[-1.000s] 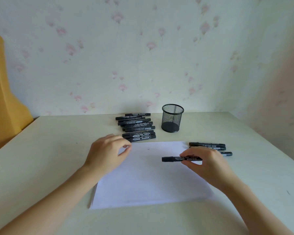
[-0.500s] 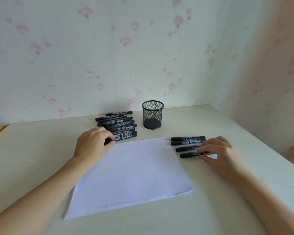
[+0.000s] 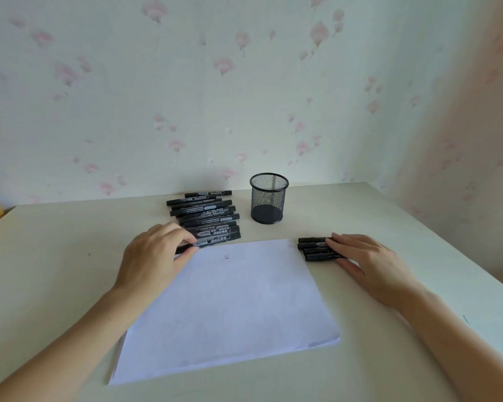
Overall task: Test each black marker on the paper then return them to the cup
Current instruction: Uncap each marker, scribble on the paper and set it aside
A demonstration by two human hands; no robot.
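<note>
Grip, L hand (image 3: 151, 256): my fingers curl over the nearest marker (image 3: 209, 241) of the untested pile (image 3: 205, 216), thumb and fingertips pinching its near end just past the paper's far-left corner; it is not yet lifted, as far as I can tell. R hand (image 3: 369, 261): fingers straight and relaxed, lying flat on the four set-aside markers (image 3: 314, 249), holding none of them.

Layout: paper (image 3: 230, 309) lies centre on the table (image 3: 55, 256), w/ a tiny ink tick (image 3: 226, 257) near its far edge. Mesh cup (image 3: 269, 198) stands upright beyond the paper, between the two marker groups, and looks empty. Pile sits left of cup; the four sit right of the paper, side by side, touching.

Judged stage: early. I'd guess the four are tested and most remain; none are back in the cup.

Risks, as I read them:
- Pile is stacked loosely; pulling the bottom-front marker sideways could roll its neighbours onto the paper or toward the table edge.
- R hand's flat press on round barrels could make them roll apart.
- Paper is unweighted; a stroke w/o a steadying hand may drag it.
- Cup is light mesh; dropping markers in at an angle may tip it.
- Mixing tested w/ untested if groups drift together.
</note>
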